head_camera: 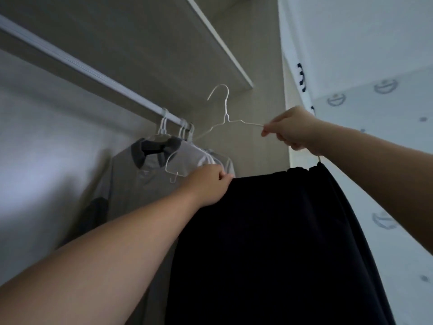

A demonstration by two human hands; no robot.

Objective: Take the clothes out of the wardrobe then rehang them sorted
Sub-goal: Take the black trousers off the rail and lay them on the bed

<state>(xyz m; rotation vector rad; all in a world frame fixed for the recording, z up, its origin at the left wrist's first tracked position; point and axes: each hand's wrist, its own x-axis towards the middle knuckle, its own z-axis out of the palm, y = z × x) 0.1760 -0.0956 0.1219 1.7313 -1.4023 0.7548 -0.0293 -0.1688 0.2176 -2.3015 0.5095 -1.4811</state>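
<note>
black garment's [269,231] corner at left fingers [222,177]

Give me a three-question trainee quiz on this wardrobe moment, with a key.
1. True or false: the white wire hanger pinched by the right hand is hooked on the rail.
2. The left hand grips: A) a towel, B) the top edge of the black garment, C) a shoe.
3. Fill in: the shirts hanging on the rail are ____ in colour.
Key: 1 false; 2 B; 3 grey.
</note>
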